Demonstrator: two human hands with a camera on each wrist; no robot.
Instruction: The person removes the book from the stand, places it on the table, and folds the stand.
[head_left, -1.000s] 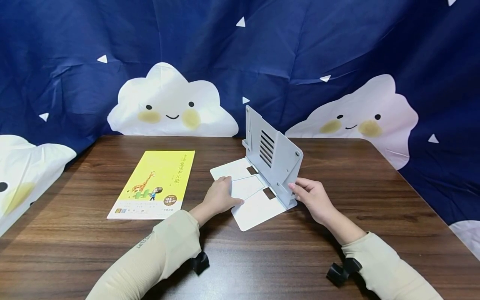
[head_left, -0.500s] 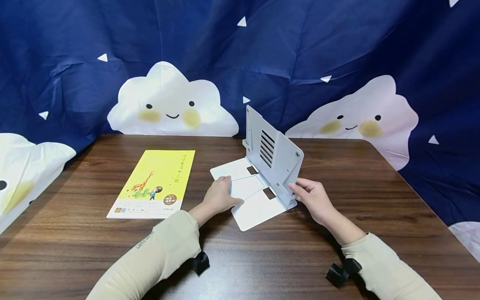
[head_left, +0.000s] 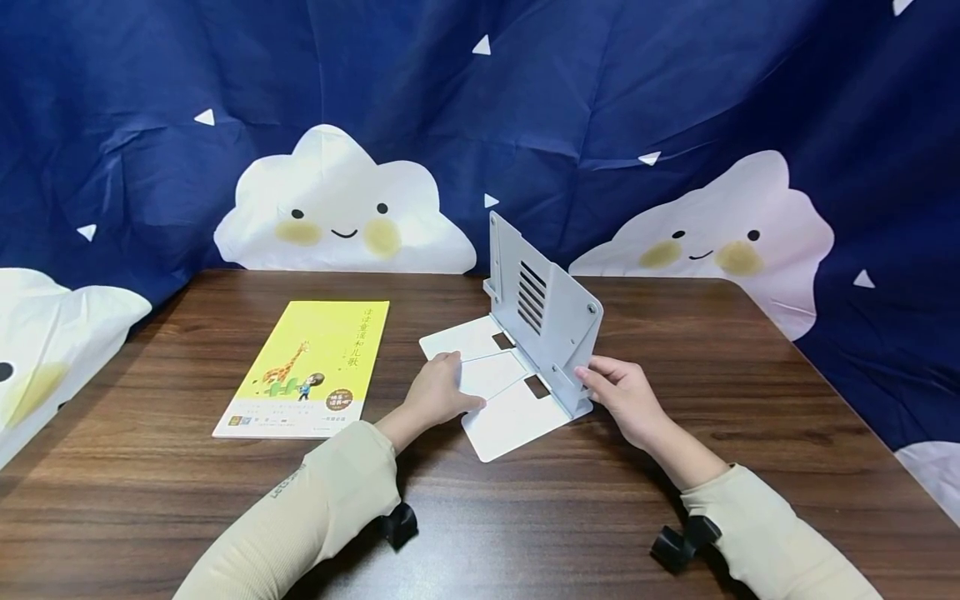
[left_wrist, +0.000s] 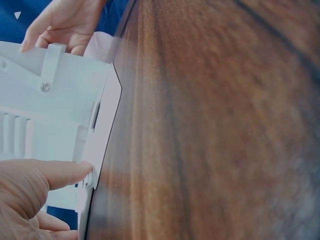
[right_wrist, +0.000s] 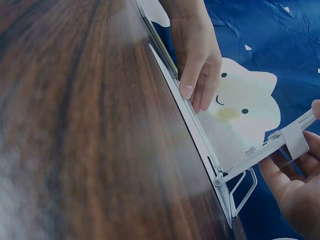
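A pale grey-white metal book stand (head_left: 545,308) stands on the table, its slotted panel raised and its flat base (head_left: 517,421) spread toward the left. My left hand (head_left: 435,390) holds the outer edge of the base, with thumb and fingers set apart along it; in the left wrist view the thumb (left_wrist: 67,173) lies over that edge. At the near lower side of the raised panel, my right hand (head_left: 628,398) pinches its edge between thumb and fingers. A bent wire support (right_wrist: 245,192) shows under the panel in the right wrist view.
A yellow book (head_left: 307,367) with a giraffe on its cover lies left of the stand. The brown wooden table (head_left: 525,533) reaches back to a dark blue curtain (head_left: 540,100) printed with smiling clouds. Black camera mounts (head_left: 400,525) hang at both wrists.
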